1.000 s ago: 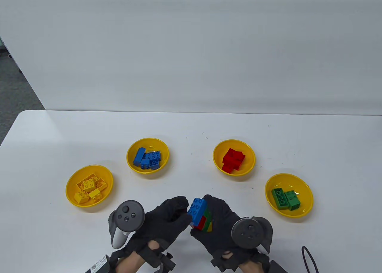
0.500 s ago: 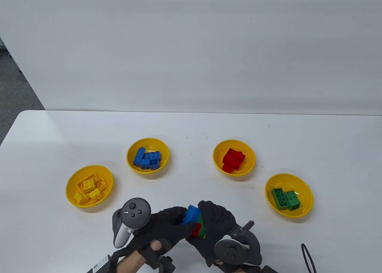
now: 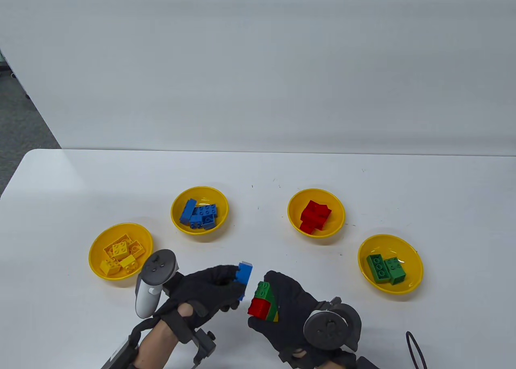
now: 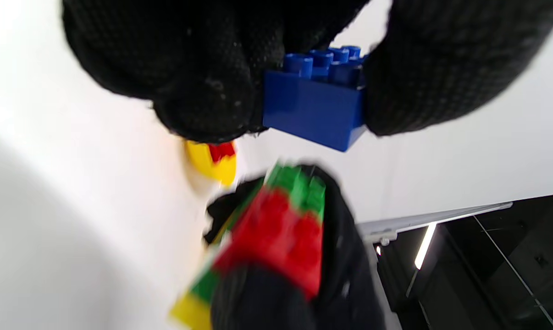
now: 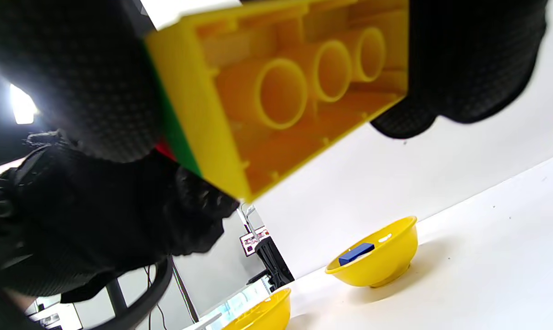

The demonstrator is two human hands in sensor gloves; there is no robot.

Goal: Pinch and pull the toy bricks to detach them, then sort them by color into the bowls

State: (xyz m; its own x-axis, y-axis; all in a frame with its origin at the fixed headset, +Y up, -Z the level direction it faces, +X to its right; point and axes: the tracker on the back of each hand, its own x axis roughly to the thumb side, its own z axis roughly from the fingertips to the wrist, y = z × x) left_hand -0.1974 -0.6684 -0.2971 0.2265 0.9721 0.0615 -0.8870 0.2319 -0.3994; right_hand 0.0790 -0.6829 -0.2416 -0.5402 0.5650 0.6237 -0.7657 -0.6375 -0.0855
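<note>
Blue brick (image 3: pixel 244 276) pinched in left hand (image 3: pixel 205 290), clear of the red-green-yellow stack (image 3: pixel 264 302) gripped by right hand (image 3: pixel 288 304); risk: shallow fingertip hold slips before the blue bowl (image 3: pixel 199 210).

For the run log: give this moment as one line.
left hand: pinches detached blue brick | right hand: holds red-green-yellow stack | next: bowl of blue bricks

You have no legible text in any view; the sticker (image 5: pixel 253 240) beyond your left hand (image 5: pixel 97 220) is unreadable.
</note>
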